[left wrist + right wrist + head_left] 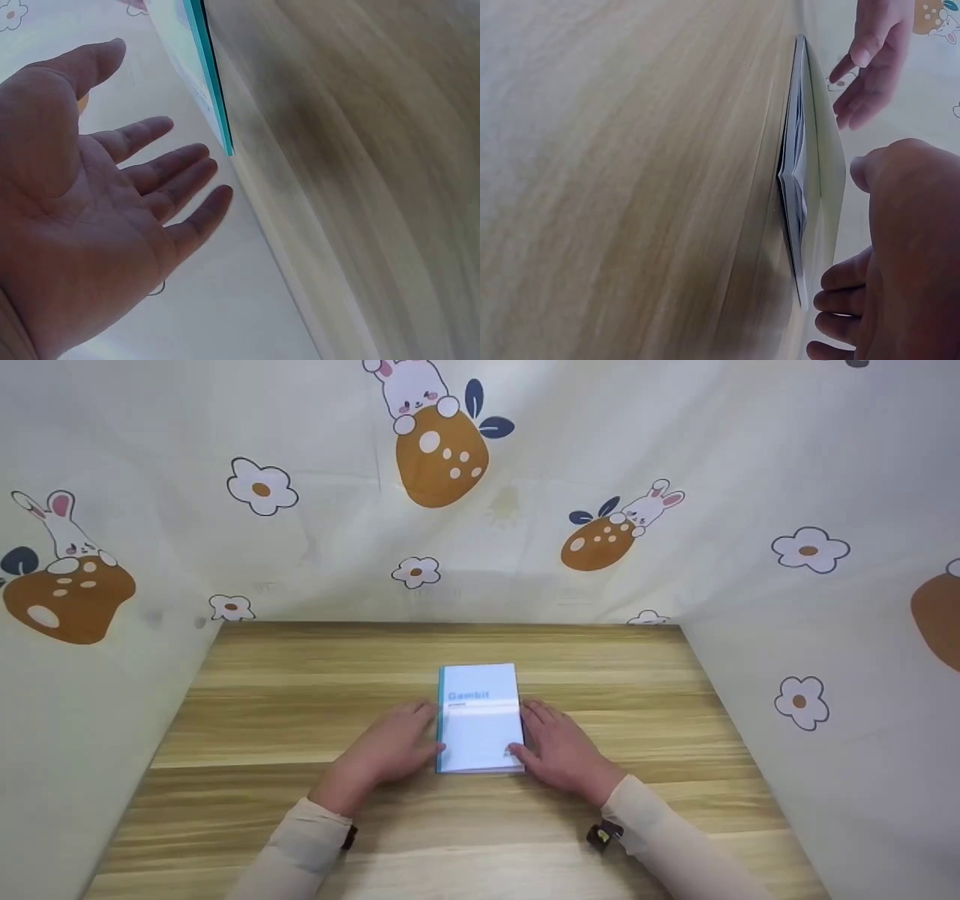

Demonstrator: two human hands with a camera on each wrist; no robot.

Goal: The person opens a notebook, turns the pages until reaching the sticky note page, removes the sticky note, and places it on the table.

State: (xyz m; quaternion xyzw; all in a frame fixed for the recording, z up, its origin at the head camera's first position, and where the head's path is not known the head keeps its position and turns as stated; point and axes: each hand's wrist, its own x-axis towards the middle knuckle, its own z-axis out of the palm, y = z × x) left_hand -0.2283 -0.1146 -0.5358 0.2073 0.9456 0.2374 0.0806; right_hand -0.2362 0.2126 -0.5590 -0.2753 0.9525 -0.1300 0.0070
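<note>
A pale blue notebook (480,731) with "Gambit" printed on its cover and a teal spine lies closed on the table. Along its spine side is my left hand (396,741), the thumb tip at the lower left edge. In the left wrist view that hand (97,195) has its fingers spread and loosely straight beside the teal spine (212,75). My right hand (564,748) is at the other long edge, its thumb over the lower right corner of the cover. The right wrist view shows the page edges (799,150) slightly parted, with the right hand (911,247) alongside, fingers relaxed.
The wood-grain table (300,682) is enclosed at the back and sides by pale cloth walls (525,592) printed with rabbits, strawberries and flowers. Dark wrist straps (602,835) show at both light sleeves (304,840).
</note>
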